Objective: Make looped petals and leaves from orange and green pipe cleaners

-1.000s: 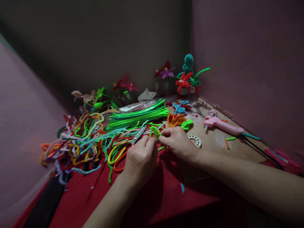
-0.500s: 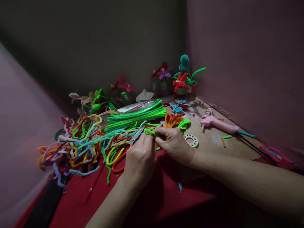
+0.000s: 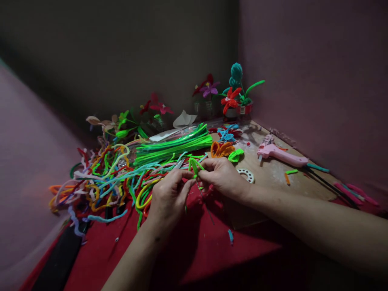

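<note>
A small bent bright green pipe cleaner piece (image 3: 194, 165) is pinched between my two hands, its loop pointing up. My left hand (image 3: 170, 194) grips its lower left side with thumb and index finger. From the right, my right hand (image 3: 224, 178) pinches the same piece. A thin dark wire (image 3: 209, 212) hangs below the fingertips. Behind my left hand lie scissors (image 3: 180, 163), whose handles are partly hidden. Just beyond my right hand are a green looped piece (image 3: 235, 155) and orange loops (image 3: 222, 149).
Mixed pipe cleaners (image 3: 103, 182) are heaped on the left, beside a green bundle (image 3: 176, 145). A pink glue gun (image 3: 281, 157) and a white holed ring (image 3: 247, 174) lie on the board (image 3: 269, 190). Potted pipe cleaner flowers (image 3: 232, 99) stand behind.
The green piece now stands more upright, with its loop showing. My left hand has shifted left and turned, with its thumb showing. The thin wire below has come into view.
</note>
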The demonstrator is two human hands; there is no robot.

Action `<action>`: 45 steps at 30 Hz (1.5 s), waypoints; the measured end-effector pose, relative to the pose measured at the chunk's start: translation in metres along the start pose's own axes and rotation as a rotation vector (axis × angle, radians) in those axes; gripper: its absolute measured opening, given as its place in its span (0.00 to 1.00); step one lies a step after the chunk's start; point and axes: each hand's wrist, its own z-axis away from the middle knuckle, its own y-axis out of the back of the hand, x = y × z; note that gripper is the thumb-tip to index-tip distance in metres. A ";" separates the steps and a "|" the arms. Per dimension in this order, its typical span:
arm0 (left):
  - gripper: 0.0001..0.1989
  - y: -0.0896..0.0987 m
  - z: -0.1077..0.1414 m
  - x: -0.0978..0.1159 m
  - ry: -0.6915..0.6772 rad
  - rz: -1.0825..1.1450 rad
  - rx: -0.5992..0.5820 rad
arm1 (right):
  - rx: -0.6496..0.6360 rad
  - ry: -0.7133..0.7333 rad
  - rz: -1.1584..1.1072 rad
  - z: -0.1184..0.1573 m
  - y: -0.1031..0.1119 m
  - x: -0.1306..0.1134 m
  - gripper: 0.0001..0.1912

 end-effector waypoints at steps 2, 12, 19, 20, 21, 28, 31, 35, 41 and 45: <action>0.03 0.001 -0.001 0.000 0.021 0.046 0.015 | 0.030 -0.039 -0.055 0.001 0.000 -0.005 0.04; 0.05 0.002 -0.006 0.002 0.494 0.606 -0.117 | -0.020 -0.060 -0.112 0.004 -0.001 -0.009 0.05; 0.14 -0.008 0.000 0.010 0.329 0.470 0.088 | -0.154 0.002 -0.126 0.005 0.000 -0.008 0.06; 0.16 -0.009 0.001 0.010 0.316 0.439 0.101 | -0.182 0.009 -0.152 0.005 0.000 -0.008 0.06; 0.18 -0.009 0.001 0.010 0.311 0.419 0.106 | -0.206 0.013 -0.183 0.006 -0.001 -0.008 0.06; 0.14 -0.008 0.002 0.004 0.305 0.330 -0.012 | -0.165 0.019 -0.189 0.006 -0.002 -0.007 0.06; 0.07 -0.008 0.003 0.000 0.222 0.162 -0.039 | -0.149 0.031 -0.196 0.004 -0.001 -0.007 0.07; 0.10 -0.006 0.002 -0.001 0.084 -0.099 -0.048 | -0.143 -0.034 -0.180 0.002 0.003 -0.004 0.10; 0.06 -0.009 0.002 0.003 0.021 -0.094 0.053 | -0.129 -0.070 -0.165 0.002 0.003 -0.004 0.09; 0.02 -0.012 0.004 0.005 -0.038 -0.068 0.104 | -0.107 -0.029 -0.101 0.003 0.001 -0.008 0.07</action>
